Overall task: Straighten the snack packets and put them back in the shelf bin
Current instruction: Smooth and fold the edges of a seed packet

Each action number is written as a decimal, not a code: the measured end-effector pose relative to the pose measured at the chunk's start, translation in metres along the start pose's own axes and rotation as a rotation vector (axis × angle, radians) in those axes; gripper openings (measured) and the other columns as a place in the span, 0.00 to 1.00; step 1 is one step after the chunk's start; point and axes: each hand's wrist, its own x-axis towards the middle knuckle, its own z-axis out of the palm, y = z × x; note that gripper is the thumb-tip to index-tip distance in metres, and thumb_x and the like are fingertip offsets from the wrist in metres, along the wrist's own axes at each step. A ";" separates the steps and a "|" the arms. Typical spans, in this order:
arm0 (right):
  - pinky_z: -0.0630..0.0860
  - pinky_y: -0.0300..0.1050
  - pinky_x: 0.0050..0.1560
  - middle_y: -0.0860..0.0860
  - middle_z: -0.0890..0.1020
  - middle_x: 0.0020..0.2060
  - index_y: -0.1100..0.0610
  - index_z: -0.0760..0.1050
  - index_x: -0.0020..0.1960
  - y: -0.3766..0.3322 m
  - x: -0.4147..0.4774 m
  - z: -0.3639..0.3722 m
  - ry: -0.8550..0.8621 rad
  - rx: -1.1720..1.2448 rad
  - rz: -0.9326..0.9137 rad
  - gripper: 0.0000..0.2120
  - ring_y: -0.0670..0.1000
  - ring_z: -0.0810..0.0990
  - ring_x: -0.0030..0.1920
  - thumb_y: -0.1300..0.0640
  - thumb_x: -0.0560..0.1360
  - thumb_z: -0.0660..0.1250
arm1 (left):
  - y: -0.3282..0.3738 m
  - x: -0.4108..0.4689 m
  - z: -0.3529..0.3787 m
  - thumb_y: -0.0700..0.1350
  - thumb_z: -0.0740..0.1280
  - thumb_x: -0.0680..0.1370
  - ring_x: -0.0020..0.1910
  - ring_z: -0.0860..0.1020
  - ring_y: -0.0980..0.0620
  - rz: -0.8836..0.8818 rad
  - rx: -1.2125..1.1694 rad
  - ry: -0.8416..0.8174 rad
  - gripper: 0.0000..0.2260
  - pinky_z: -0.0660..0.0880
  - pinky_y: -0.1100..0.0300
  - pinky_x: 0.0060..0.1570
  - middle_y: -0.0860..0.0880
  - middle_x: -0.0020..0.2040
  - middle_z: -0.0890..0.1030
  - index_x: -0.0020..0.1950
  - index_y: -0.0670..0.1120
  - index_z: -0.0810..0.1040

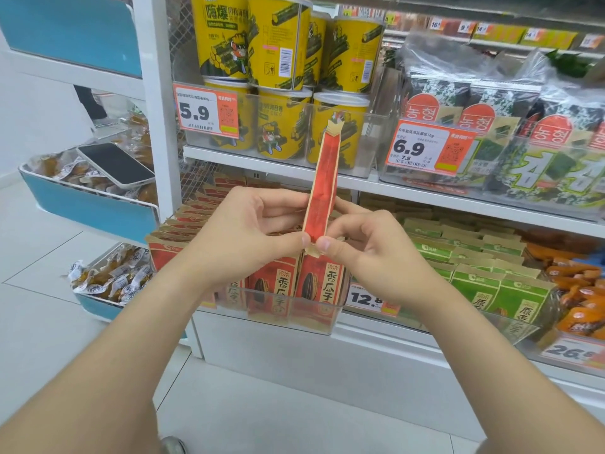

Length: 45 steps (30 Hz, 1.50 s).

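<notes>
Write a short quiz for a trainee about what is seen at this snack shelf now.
1. True or false: the left hand and the right hand both pinch the red sunflower seed packet.
2. What lies on top in the blue side bin? A) a smartphone B) a wallet C) a key ring
3. Fill in: the price tag in front of the yellow seaweed tubs reads ___.
Key: 1 true; 2 A; 3 5.9
</notes>
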 end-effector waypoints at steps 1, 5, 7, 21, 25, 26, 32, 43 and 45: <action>0.74 0.33 0.67 0.50 0.86 0.64 0.52 0.87 0.42 0.001 0.000 0.000 -0.009 -0.012 0.004 0.10 0.35 0.65 0.79 0.59 0.81 0.74 | 0.000 0.000 -0.001 0.29 0.75 0.78 0.65 0.85 0.51 -0.010 0.003 -0.023 0.21 0.81 0.52 0.66 0.50 0.63 0.88 0.68 0.45 0.83; 0.69 0.38 0.70 0.45 0.85 0.63 0.53 0.86 0.41 0.004 0.002 -0.001 -0.022 -0.052 0.037 0.11 0.31 0.67 0.76 0.59 0.82 0.74 | -0.001 0.000 -0.003 0.27 0.71 0.80 0.66 0.84 0.53 -0.051 0.016 -0.054 0.21 0.84 0.53 0.59 0.51 0.63 0.87 0.70 0.45 0.82; 0.69 0.39 0.70 0.44 0.86 0.61 0.55 0.86 0.41 0.005 0.002 -0.002 -0.022 -0.063 0.044 0.10 0.31 0.67 0.76 0.59 0.82 0.74 | -0.001 0.000 -0.003 0.27 0.71 0.80 0.66 0.84 0.54 -0.051 0.027 -0.049 0.22 0.85 0.53 0.57 0.52 0.63 0.87 0.70 0.45 0.82; 0.65 0.56 0.80 0.41 0.89 0.53 0.55 0.87 0.41 0.008 0.004 0.002 -0.062 -0.001 0.095 0.11 0.35 0.68 0.77 0.56 0.82 0.74 | -0.002 0.000 -0.010 0.28 0.78 0.73 0.67 0.83 0.55 -0.047 0.129 -0.020 0.27 0.84 0.46 0.60 0.53 0.64 0.87 0.69 0.48 0.84; 0.66 0.62 0.79 0.44 0.89 0.55 0.57 0.87 0.41 0.012 0.004 0.002 -0.070 0.061 0.098 0.11 0.38 0.71 0.77 0.55 0.80 0.76 | -0.002 0.001 -0.010 0.29 0.80 0.72 0.67 0.83 0.54 -0.074 0.138 -0.031 0.28 0.85 0.43 0.58 0.53 0.65 0.86 0.69 0.47 0.83; 0.67 0.62 0.78 0.44 0.89 0.56 0.57 0.87 0.41 0.012 0.003 0.002 -0.068 0.068 0.092 0.10 0.40 0.72 0.76 0.54 0.79 0.76 | -0.002 0.001 -0.008 0.31 0.81 0.72 0.66 0.83 0.54 -0.086 0.136 -0.029 0.28 0.85 0.42 0.58 0.54 0.65 0.86 0.69 0.48 0.83; 0.72 0.56 0.76 0.43 0.82 0.65 0.55 0.86 0.37 0.011 0.002 0.010 -0.158 0.018 0.071 0.07 0.45 0.73 0.76 0.55 0.73 0.76 | -0.008 0.002 -0.002 0.61 0.82 0.70 0.66 0.82 0.53 -0.184 0.180 0.075 0.22 0.78 0.41 0.67 0.56 0.65 0.84 0.60 0.58 0.80; 0.86 0.59 0.55 0.48 0.85 0.58 0.50 0.77 0.64 -0.004 0.001 0.016 0.121 0.129 0.133 0.26 0.50 0.89 0.50 0.43 0.72 0.83 | 0.006 0.017 0.024 0.39 0.68 0.73 0.52 0.84 0.48 -0.328 -0.339 0.201 0.23 0.79 0.44 0.57 0.42 0.55 0.80 0.67 0.47 0.71; 0.86 0.57 0.56 0.45 0.84 0.60 0.44 0.68 0.75 -0.005 0.001 0.019 0.115 0.106 0.154 0.42 0.48 0.88 0.53 0.38 0.68 0.84 | 0.005 0.019 0.031 0.45 0.73 0.72 0.64 0.83 0.43 -0.357 -0.354 0.201 0.29 0.78 0.41 0.67 0.42 0.62 0.82 0.73 0.48 0.72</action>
